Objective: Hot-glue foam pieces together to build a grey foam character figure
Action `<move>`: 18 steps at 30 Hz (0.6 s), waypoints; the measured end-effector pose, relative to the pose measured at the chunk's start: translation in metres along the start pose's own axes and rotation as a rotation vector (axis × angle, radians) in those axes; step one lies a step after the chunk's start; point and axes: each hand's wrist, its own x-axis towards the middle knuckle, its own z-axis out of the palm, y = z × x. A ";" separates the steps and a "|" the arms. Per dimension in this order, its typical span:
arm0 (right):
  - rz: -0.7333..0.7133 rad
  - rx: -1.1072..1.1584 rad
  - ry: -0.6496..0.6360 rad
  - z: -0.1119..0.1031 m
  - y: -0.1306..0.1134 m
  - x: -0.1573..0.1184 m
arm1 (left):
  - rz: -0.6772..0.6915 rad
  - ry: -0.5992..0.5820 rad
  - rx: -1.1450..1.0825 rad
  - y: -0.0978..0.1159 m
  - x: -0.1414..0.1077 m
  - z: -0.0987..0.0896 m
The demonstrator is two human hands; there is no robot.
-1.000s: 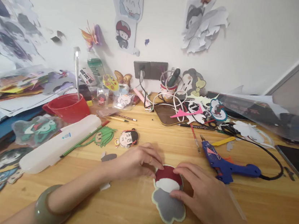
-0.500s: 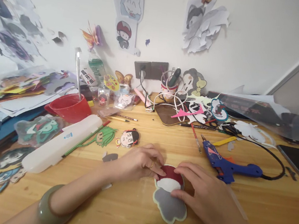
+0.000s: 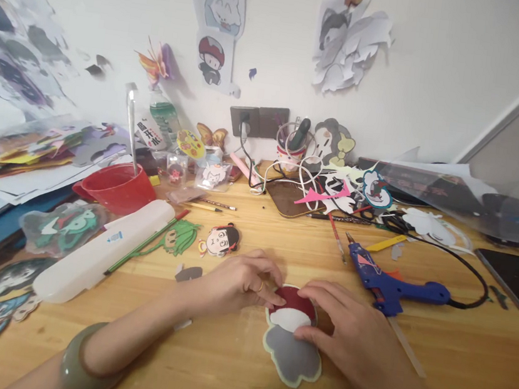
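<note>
A cutout [image 3: 293, 353] shaped like a small figure lies flat on the wooden table, with a dark red cap, a white band, a grey lower part and a pale border. Whether it is paper or felt I cannot tell. At the cap's upper left, the bent fingers of my left hand [image 3: 248, 285] press on the cutout. My right hand [image 3: 343, 321] grips its right side, fingertips on the cap's top and thumb at the edge beside the white band. A blue glue gun [image 3: 394, 287] rests to the right, apart from my hand.
To the left lie a white case [image 3: 105, 251], a green pencil [image 3: 139, 248] and a round-faced cutout [image 3: 222, 239]. Behind stands a red cup [image 3: 118, 186] with a spoon. Cables [image 3: 309, 175] and paper scraps clutter the back; a phone [image 3: 516, 283] is at far right.
The whole view has shifted slightly, so things sit a little further left. Both hands keep the same places on the cutout.
</note>
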 end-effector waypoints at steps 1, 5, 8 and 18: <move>0.000 0.005 0.003 0.000 0.000 0.000 | 0.001 -0.002 0.000 0.000 0.000 0.000; -0.008 0.006 0.008 0.000 0.000 -0.001 | 0.004 -0.010 -0.002 0.000 0.001 -0.001; -0.019 0.000 0.001 0.000 0.000 -0.004 | 0.011 -0.008 -0.009 0.000 0.001 -0.001; -0.055 -0.036 0.027 -0.001 -0.001 -0.005 | 0.009 -0.004 -0.012 0.001 0.000 -0.001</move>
